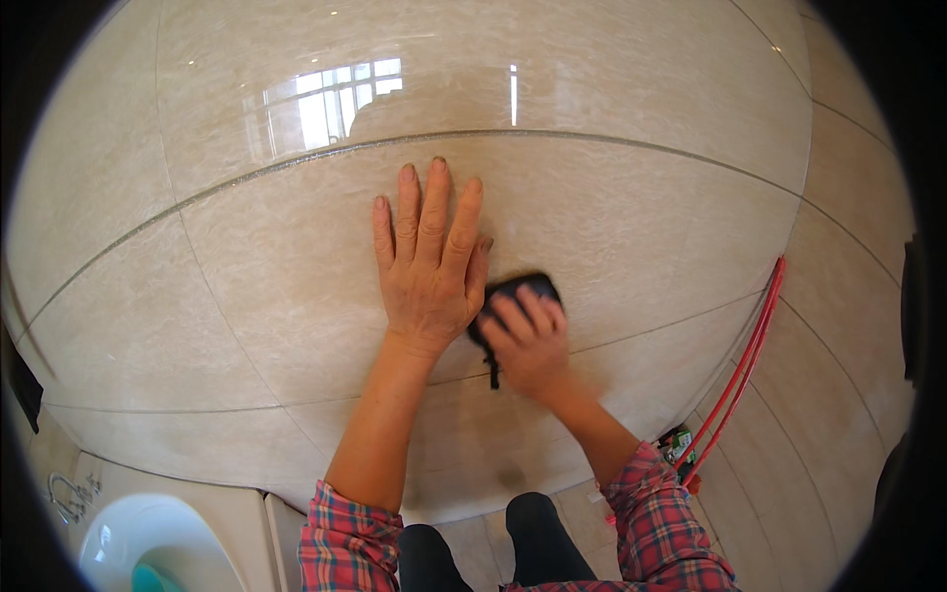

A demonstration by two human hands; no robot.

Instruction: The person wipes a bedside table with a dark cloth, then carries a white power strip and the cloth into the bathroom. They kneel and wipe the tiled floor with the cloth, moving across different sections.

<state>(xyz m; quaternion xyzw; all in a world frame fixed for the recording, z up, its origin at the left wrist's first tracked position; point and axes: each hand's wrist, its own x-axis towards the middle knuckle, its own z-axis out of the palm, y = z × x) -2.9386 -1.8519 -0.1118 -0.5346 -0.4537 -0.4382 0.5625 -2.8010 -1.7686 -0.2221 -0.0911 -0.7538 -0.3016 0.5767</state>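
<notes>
My left hand [429,259] lies flat on a glossy beige wall tile [311,296], fingers spread and pointing up, holding nothing. Just to its right, my right hand [529,340] is slightly blurred and rests over a black, rounded pad-like object [544,283] against the same tile. A short dark strap hangs from that object's lower left side. The palm covers part of the object, so its exact kind cannot be told, nor how firmly the fingers grip it. Above both hands runs a grey horizontal joint [518,134] between tiles.
A white basin or tub [214,533] holding a teal item [154,579] is at the lower left, beside a chrome faucet [66,499]. Red poles or tubes [740,370] lean in the right corner, above small items [677,442] on the floor. My knees are below the hands.
</notes>
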